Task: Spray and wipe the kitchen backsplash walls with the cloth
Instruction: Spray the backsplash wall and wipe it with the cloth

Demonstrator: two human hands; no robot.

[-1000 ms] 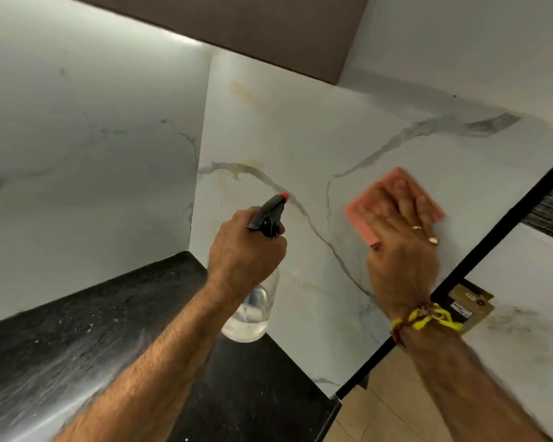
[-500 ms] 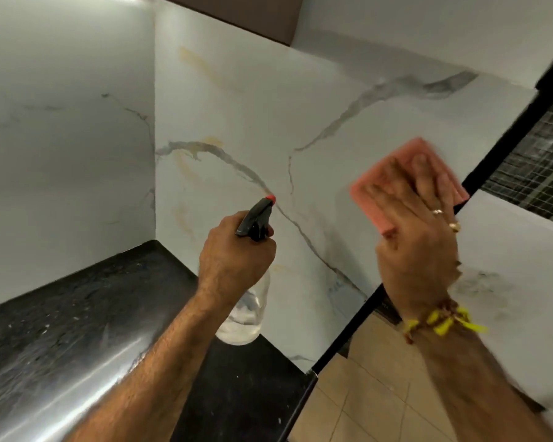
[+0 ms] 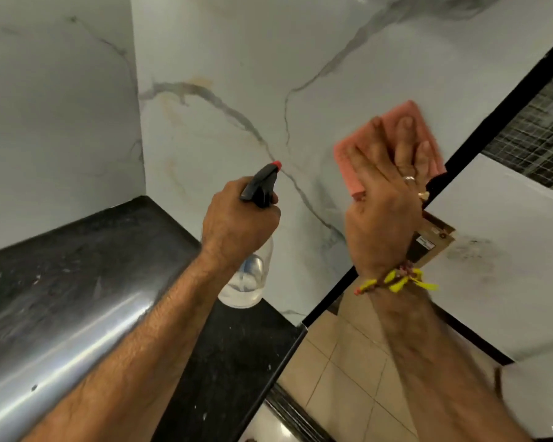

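Note:
The white marble backsplash (image 3: 224,59) with grey veins fills the corner ahead. My right hand (image 3: 383,205) lies flat, fingers spread, pressing a folded pink cloth (image 3: 348,157) against the wall near its right edge. My left hand (image 3: 237,221) is wrapped around the neck of a clear spray bottle (image 3: 249,275) with a black trigger head and red nozzle, which points at the wall from just left of the cloth. The bottle hangs above the black countertop (image 3: 87,250).
The black counter ends at a front edge (image 3: 268,378) below the bottle, with beige floor tiles (image 3: 348,371) beyond. A black-framed opening with a wire mesh window (image 3: 537,135) lies right of the cloth. A brown box (image 3: 434,237) sits behind my right wrist.
My right hand has slid the cloth along the wall toward its right edge, then slightly down. The view shifted so the corner appears further left. The spray bottle stays held in place.

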